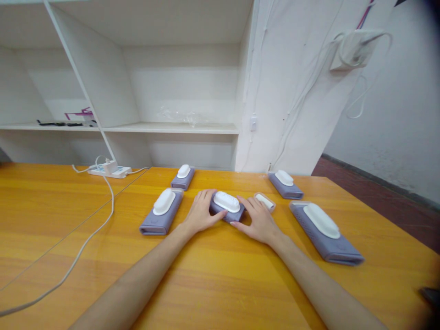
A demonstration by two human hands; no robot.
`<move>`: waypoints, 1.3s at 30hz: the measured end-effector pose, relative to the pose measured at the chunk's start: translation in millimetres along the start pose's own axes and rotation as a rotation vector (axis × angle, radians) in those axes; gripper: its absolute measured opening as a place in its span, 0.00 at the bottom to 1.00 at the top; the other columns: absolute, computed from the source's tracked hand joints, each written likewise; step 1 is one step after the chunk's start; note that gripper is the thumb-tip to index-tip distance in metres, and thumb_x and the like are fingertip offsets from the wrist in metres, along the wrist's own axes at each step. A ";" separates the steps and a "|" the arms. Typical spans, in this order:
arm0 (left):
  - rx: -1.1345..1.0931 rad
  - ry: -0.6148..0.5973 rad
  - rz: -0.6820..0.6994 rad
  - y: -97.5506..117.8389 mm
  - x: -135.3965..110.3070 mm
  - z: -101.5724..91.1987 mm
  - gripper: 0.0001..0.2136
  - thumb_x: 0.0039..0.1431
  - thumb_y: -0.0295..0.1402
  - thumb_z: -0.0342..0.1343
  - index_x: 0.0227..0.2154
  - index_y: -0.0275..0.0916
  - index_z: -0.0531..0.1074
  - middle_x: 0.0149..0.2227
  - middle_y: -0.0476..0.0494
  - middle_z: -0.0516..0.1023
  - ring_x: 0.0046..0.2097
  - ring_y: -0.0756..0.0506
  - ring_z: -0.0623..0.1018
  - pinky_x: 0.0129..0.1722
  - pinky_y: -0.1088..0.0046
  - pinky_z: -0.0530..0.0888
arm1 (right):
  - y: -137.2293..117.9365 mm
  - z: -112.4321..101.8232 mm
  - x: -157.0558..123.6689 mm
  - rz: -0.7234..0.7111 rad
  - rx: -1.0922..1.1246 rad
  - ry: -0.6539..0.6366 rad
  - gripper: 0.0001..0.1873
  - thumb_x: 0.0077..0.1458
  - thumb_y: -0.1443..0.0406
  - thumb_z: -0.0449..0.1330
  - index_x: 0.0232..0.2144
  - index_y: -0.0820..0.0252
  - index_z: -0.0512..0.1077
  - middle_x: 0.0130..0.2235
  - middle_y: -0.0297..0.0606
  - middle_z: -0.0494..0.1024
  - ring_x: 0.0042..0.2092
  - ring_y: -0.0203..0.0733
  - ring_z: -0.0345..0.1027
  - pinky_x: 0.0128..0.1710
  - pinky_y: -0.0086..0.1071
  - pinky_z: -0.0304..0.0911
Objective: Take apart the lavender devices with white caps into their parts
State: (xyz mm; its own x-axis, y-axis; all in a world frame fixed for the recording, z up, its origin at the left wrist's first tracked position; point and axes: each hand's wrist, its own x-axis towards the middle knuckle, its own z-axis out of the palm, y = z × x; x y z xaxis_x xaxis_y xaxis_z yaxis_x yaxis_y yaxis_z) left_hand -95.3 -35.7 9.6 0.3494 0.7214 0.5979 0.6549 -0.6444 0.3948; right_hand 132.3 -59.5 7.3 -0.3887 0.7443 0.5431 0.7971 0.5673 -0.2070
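Observation:
A small purple device with a white ribbed top (227,204) lies on the orange wooden table (220,275) in front of me. My left hand (200,214) rests against its left side, thumb along the near edge, fingers curled round it. My right hand (256,220) lies on its right side with fingers stretched toward it. Just right of my right hand lies a small clear cap with a white insert (264,200).
Other purple devices with white tops lie around: one long at left (161,211), one small behind (183,177), one at back right (285,184), one long at right (325,231). A power strip (110,171) with a white cable (85,243) sits back left. White shelves (165,128) stand behind.

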 end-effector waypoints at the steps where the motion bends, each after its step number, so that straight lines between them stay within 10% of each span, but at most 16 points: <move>1: -0.009 -0.018 0.006 0.1 -0.5 -0.1 0.28 0.53 0.46 0.56 0.54 0.39 0.58 0.52 0.37 0.65 0.55 0.39 0.65 0.55 0.58 0.62 | -1.3 -1.1 -0.2 -0.022 0.013 -0.006 0.36 0.48 0.47 0.58 0.55 0.58 0.60 0.44 0.45 0.71 0.46 0.51 0.64 0.48 0.46 0.60; 14: -0.161 -0.170 -0.130 -10.8 0.8 2.8 0.48 0.38 0.52 0.64 0.60 0.39 0.49 0.63 0.32 0.48 0.65 0.32 0.44 0.60 0.47 0.50 | -19.9 -2.1 -7.6 -0.207 0.167 -0.080 0.27 0.54 0.52 0.55 0.52 0.61 0.64 0.40 0.46 0.74 0.42 0.49 0.67 0.42 0.43 0.64; 39: -0.177 -0.202 -0.086 12.3 5.7 5.1 0.49 0.38 0.46 0.64 0.61 0.38 0.47 0.61 0.34 0.55 0.61 0.34 0.58 0.59 0.53 0.57 | -20.7 4.5 -2.5 -0.060 0.335 -0.170 0.48 0.46 0.53 0.63 0.63 0.56 0.44 0.60 0.45 0.59 0.60 0.51 0.55 0.57 0.48 0.53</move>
State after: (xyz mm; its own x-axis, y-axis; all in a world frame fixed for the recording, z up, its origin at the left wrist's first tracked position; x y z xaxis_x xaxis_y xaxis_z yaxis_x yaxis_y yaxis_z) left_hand -81.8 -38.2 14.4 0.4352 0.8000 0.4130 0.5668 -0.5998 0.5647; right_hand 114.6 -71.5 6.5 -0.5232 0.7383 0.4256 0.5861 0.6743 -0.4492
